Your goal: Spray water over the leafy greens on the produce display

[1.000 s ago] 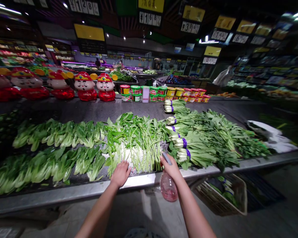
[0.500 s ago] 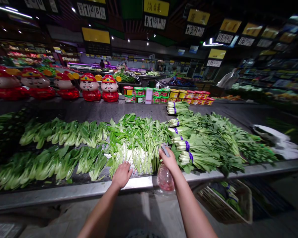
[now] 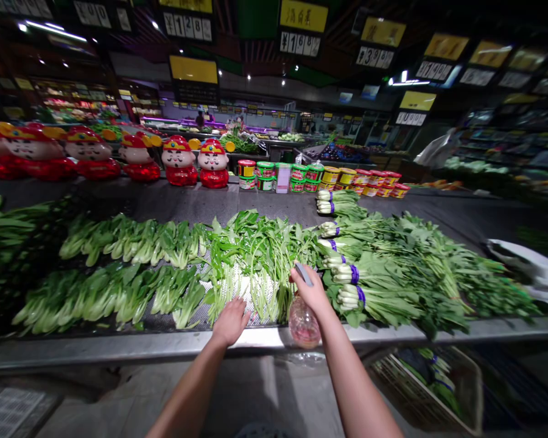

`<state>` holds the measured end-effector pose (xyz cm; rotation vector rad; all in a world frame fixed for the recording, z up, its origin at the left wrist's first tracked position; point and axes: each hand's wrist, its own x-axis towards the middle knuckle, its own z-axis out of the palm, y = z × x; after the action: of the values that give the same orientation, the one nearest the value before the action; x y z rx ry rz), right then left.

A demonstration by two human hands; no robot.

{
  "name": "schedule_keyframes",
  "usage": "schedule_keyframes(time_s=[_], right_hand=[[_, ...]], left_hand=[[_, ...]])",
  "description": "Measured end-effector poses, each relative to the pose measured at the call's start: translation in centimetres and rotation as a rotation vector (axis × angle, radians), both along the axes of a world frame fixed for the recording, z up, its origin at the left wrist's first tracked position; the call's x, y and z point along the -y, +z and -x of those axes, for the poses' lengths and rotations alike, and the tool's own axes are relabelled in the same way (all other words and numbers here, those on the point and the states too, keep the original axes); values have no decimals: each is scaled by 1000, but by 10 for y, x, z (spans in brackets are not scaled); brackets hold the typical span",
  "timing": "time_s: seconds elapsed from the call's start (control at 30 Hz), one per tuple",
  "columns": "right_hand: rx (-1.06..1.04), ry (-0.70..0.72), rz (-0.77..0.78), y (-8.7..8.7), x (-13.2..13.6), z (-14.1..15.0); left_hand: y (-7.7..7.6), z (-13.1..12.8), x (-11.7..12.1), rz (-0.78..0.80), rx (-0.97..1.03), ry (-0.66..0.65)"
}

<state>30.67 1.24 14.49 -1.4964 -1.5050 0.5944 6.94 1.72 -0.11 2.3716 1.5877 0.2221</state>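
My right hand [image 3: 309, 288] grips a clear spray bottle [image 3: 304, 323] by its neck, beneath a grey trigger head. Pinkish colour shows in the lower part of the bottle, which hangs over the metal front edge of the shelf. Stretched out flat, the fingers of my left hand [image 3: 231, 321] lie at that edge, just below the pale stems of loose leafy greens [image 3: 265, 255]. To the left are two rows of bok choy [image 3: 105, 298]. Bundles of greens tied with purple bands [image 3: 374, 277] lie right of the bottle.
Red figurine jars [image 3: 178, 161] and small stacked tubs [image 3: 296, 176] line the back of the shelf. A crate [image 3: 466, 389] with greens stands below on the right. White cloth or plastic [image 3: 530, 267] lies at far right. Price signs [image 3: 301, 27] hang overhead.
The view has swung left, so the shelf and its goods appear further right. My right hand still holds the spray bottle; my left hand stays at the front edge.
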Motion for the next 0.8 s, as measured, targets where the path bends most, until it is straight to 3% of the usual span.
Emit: schedule_keyframes(time_s=[0.33,0.67,0.8], right_hand=[[66,21,47,-14,-1,12],[26,119,-12,-4,22,10],[28,149,32,-4,32,12]], left_hand=[[-3,0,0,-17,8,7],[-2,0,2,-18,13,-1],[-3,0,1,-23,13,-3]])
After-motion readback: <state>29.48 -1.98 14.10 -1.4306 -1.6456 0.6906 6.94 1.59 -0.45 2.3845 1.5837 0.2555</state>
